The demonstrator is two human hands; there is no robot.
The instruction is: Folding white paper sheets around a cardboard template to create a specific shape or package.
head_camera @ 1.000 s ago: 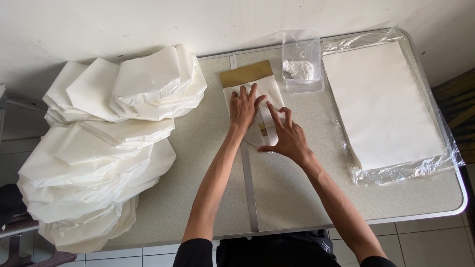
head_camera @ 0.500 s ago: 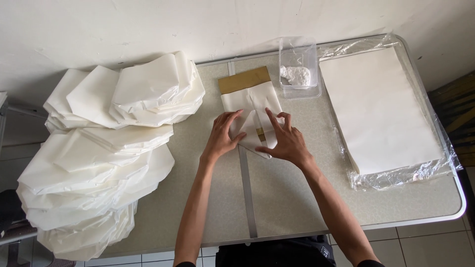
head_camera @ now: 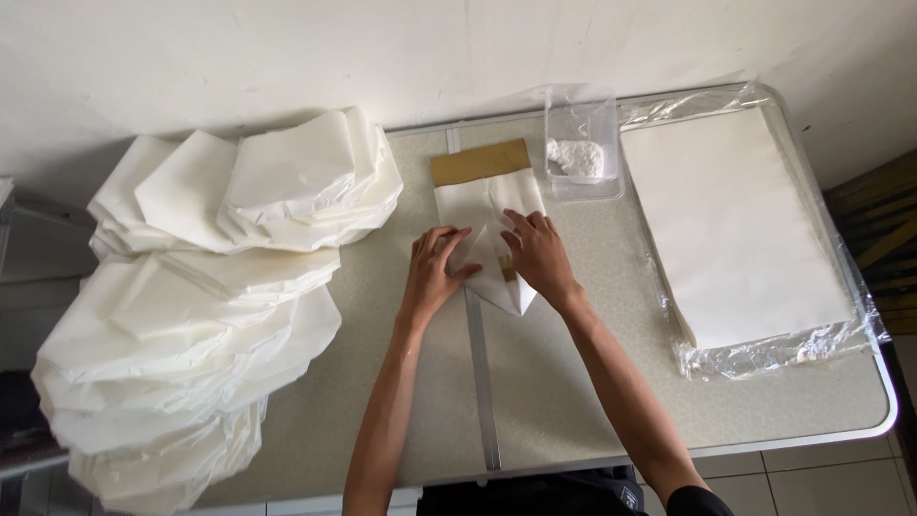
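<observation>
- The left hand (head_camera: pixel 435 272) lies palm down on the near left part of a white paper sheet (head_camera: pixel 487 234), fingers spread and pressing flat; it grips nothing.
- The right hand (head_camera: pixel 537 253) rests on the sheet's right side, fingers stretched and close together, pressing a fold; it grasps nothing either.
- The sheet sits at the middle of the table (head_camera: pixel 573 382), over the metal seam; its near end is folded to a point.
- A brown card (head_camera: pixel 479 162) shows at the sheet's far end, partly under it.
- A clear plastic tub (head_camera: pixel 581 143) stands just right of the card, with a white lump (head_camera: pixel 576 158) inside.
- A stack of flat white sheets (head_camera: pixel 735 225) lies on the right of the table, on opened clear wrap (head_camera: pixel 764 354).
- Piles of folded paper (head_camera: pixel 210 287) cover the left side, spilling over the table's left edge.
- A pale wall (head_camera: pixel 382 48) runs along the far side.
</observation>
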